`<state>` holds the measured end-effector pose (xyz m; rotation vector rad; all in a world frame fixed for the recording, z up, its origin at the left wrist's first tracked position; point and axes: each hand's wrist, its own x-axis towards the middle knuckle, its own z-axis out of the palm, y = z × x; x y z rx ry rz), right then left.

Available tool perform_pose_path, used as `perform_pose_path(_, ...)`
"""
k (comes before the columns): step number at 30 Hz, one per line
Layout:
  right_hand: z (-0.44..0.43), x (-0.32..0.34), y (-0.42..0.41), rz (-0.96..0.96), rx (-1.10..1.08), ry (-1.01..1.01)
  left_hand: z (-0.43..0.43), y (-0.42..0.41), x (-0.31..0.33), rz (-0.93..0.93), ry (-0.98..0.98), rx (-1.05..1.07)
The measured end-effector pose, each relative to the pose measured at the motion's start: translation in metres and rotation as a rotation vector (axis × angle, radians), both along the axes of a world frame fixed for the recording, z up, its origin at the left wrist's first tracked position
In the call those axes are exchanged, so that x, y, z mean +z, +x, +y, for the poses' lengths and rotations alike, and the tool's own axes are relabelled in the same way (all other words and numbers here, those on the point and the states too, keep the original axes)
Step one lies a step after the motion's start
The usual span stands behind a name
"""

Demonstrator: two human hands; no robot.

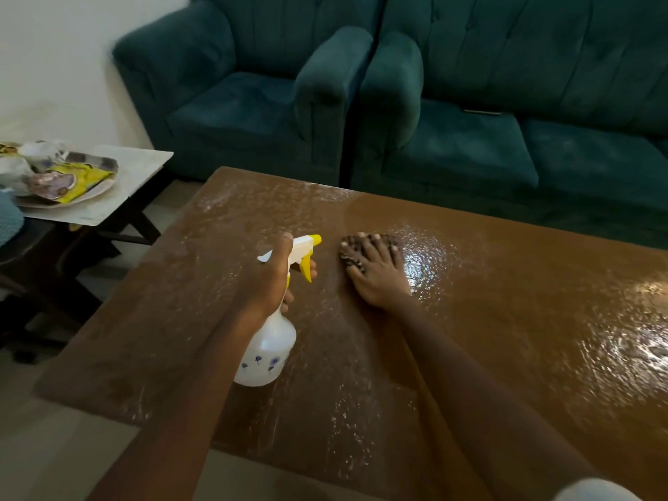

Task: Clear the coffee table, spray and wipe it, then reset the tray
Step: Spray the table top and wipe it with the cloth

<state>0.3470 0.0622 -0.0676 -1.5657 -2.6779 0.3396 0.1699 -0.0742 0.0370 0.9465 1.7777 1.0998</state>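
The brown coffee table (506,320) fills the middle of the view, its top wet with droplets and glare. My left hand (273,280) grips the neck of a white spray bottle (269,350) with a yellow nozzle and trigger, held above the table's left half. My right hand (376,273) presses flat on a dark checked cloth (352,247) that lies on the table top, fingers spread over it. The tray (90,186) sits on a small side table at the left, holding a yellow packet and several other items.
A teal armchair (253,95) and a teal sofa (506,113) stand right behind the coffee table. The white side table (123,182) is at the left on dark legs. A thin dark object lies on the sofa seat (482,112). Pale floor shows at the lower left.
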Motion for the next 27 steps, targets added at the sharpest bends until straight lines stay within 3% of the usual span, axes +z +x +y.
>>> perform_pose_path(8,-0.097,0.001,0.034,0.021,0.177,-0.010,0.001,-0.012,-0.012,-0.021,0.027,-0.040)
perform_pose_path(16,-0.110,0.002,0.099,-0.005,-0.298,-0.041,0.017,-0.004,-0.010,0.032,-0.079,-0.163)
perform_pose_path(27,-0.164,-0.004,0.112,0.018,-0.266,-0.051,0.015,0.017,-0.009,0.172,-0.084,-0.242)
